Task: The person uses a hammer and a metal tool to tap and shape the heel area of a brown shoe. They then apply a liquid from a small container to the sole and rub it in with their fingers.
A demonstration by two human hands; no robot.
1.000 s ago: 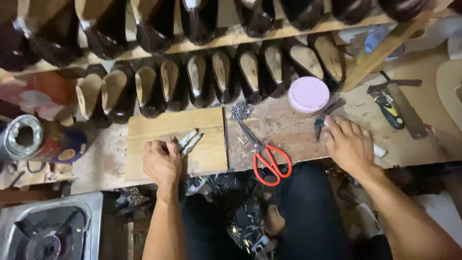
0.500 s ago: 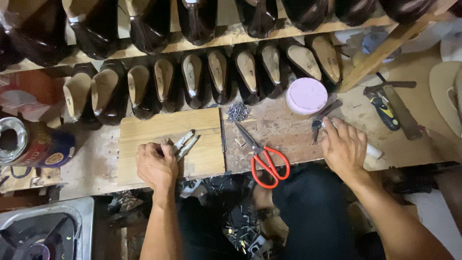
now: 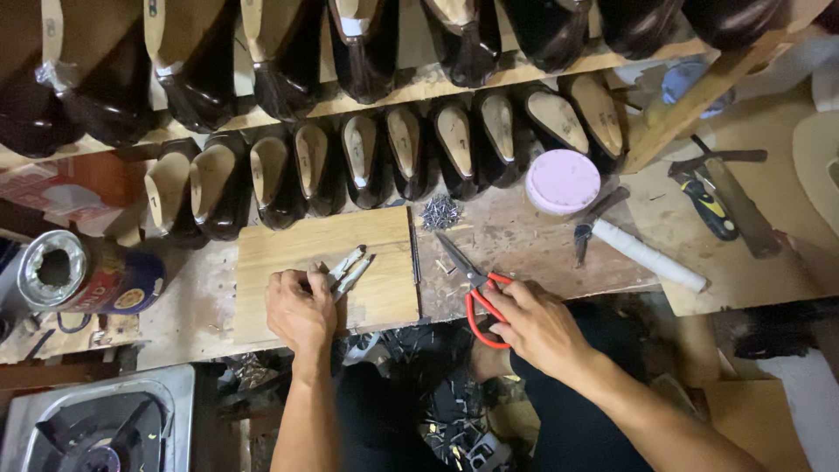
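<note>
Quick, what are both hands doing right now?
Left hand: closed on a metal tool on the board.
Right hand: fingers on the red scissors, grip closing round the handles.

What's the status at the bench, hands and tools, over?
Left hand closed on pincers over wooden board. Right hand on red-handled scissors. Nail pile beyond the blades, nothing blocking.

pliers (image 3: pixel 348 271): handles hidden under left hand (image 3: pixel 301 308) | scissors (image 3: pixel 476 288): red loops partly covered by right hand (image 3: pixel 535 325) | top-row shoes (image 3: pixel 288 52): cut by upper edge | nail pile (image 3: pixel 441 211): too small to count
</note>
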